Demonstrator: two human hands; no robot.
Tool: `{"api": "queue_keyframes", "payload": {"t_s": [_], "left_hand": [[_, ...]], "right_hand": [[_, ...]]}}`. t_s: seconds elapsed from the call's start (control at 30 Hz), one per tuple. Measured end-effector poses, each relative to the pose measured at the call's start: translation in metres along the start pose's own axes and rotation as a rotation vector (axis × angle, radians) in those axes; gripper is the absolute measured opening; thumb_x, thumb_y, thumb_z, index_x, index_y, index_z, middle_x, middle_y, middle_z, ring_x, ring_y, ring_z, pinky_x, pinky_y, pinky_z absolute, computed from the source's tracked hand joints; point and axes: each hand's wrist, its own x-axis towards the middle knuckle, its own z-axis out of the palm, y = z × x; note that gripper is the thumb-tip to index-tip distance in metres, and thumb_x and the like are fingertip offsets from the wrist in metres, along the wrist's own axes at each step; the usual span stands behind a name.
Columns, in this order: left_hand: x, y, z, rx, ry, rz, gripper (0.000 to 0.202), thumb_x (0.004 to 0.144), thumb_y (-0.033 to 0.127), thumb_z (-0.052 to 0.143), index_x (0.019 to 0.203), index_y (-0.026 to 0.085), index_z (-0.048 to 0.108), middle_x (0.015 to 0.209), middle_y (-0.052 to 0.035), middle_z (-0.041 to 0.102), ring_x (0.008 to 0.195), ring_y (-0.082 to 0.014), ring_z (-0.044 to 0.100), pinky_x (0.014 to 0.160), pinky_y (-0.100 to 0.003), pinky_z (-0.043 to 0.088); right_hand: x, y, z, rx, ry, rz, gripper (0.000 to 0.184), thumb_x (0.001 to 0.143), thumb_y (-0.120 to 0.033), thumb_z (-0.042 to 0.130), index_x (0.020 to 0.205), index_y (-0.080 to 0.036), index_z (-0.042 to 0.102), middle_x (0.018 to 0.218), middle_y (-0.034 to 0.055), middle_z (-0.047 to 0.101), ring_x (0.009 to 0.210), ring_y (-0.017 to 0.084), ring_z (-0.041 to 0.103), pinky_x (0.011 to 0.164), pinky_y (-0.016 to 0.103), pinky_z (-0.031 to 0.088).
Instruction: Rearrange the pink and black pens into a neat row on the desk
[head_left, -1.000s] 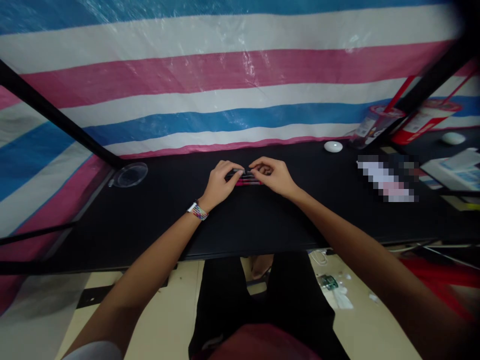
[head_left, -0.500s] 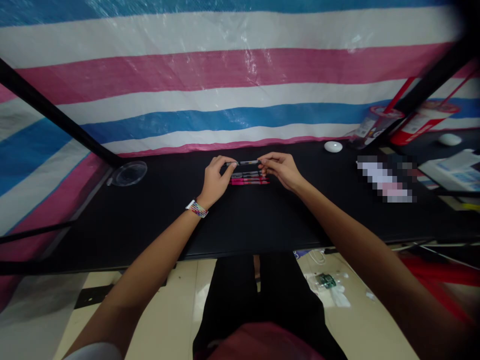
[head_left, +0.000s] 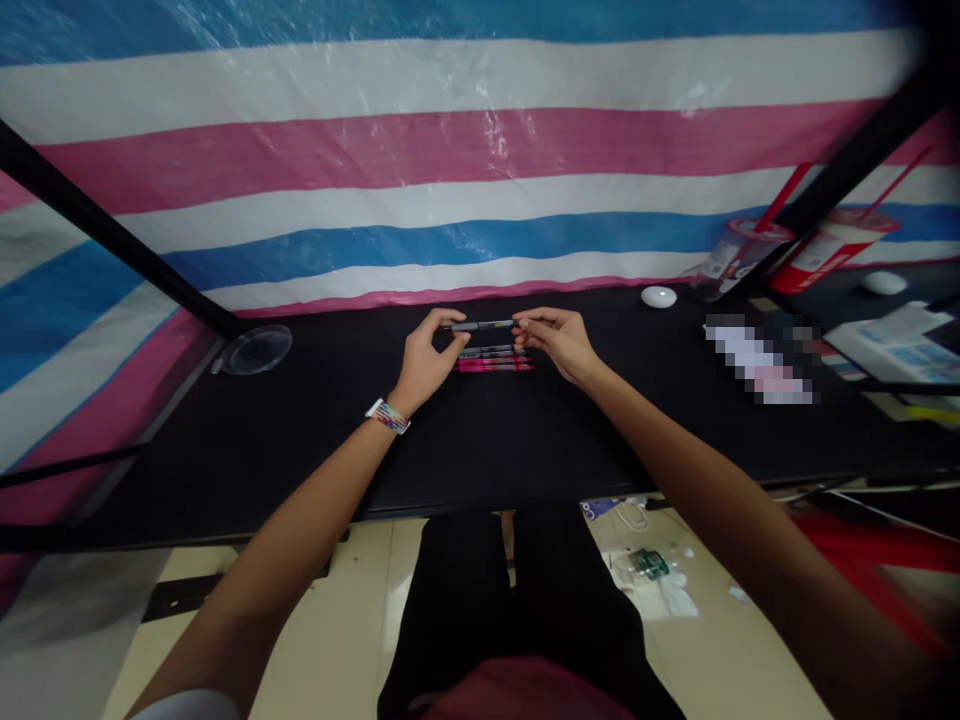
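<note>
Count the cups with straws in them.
2: a see-through cup at the table's far right, left of the slanted black pole, and a red-and-white cup to its right.

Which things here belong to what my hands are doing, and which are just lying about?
In the job:
grey pen, in the right hand
dark pens and pink pens lying below

Apparently just lying about:
clear round plastic piece
white oval object
red-and-white cup
</note>
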Motion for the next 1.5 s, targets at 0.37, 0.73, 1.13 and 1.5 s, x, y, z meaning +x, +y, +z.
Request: {"api": "queue_keyframes", "payload": {"t_s": [0.37, 0.73, 1.13, 1.5], "left_hand": [[0.002, -0.0014, -0.0026, 0.007, -0.073, -0.065, 0.025, 0.106, 0.042, 0.066, 0.089, 0.025, 0.074, 0.089, -0.0036, 0.079, 0.088, -0.0218, 0.074, 0.09, -0.041, 0.058], [0.0025, -0.0037, -0.0042, 0.066, -0.07, -0.051, 0.037, 0.108, 0.042, 0.062, 0.077, 0.025, 0.072, 0.084, -0.0033, 0.079, 0.087, -0.0226, 0.072, 0.089, -0.041, 0.055], [0.0013, -0.0069, -0.0006, 0.056, -0.03, -0.005, 0.013, 0.095, 0.02, 0.074, 0.106, 0.026, 0.077, 0.108, -0.0058, 0.082, 0.1, -0.0236, 0.073, 0.097, -0.043, 0.058], [0.0031, -0.0094, -0.0018, 0.069, -0.041, -0.037, 0.02, 0.105, 0.039, 0.066, 0.093, 0.026, 0.075, 0.085, -0.0023, 0.077, 0.088, -0.0224, 0.072, 0.092, -0.041, 0.056]], "right_hand": [[0.004, 0.0011, -0.001, 0.005, 0.066, 0.017, 0.034, 0.076, -0.044, 0.096, 0.095, -0.019, 0.084, 0.084, 0.0066, 0.079, 0.072, 0.019, 0.072, 0.08, 0.042, 0.067], [0.0035, 0.0009, -0.0004, 0.045, 0.064, 0.013, 0.036, 0.071, -0.046, 0.098, 0.092, -0.019, 0.085, 0.081, 0.0058, 0.077, 0.071, 0.018, 0.071, 0.074, 0.038, 0.065], [0.0061, 0.0062, -0.0024, 0.028, 0.079, 0.038, 0.032, 0.071, -0.044, 0.097, 0.089, -0.021, 0.083, 0.08, 0.005, 0.077, 0.072, 0.018, 0.069, 0.076, 0.039, 0.065], [0.0034, 0.0084, -0.0036, 0.067, 0.098, 0.039, 0.038, 0.069, -0.047, 0.097, 0.09, -0.019, 0.084, 0.079, 0.0051, 0.077, 0.071, 0.017, 0.07, 0.075, 0.037, 0.064]]}}
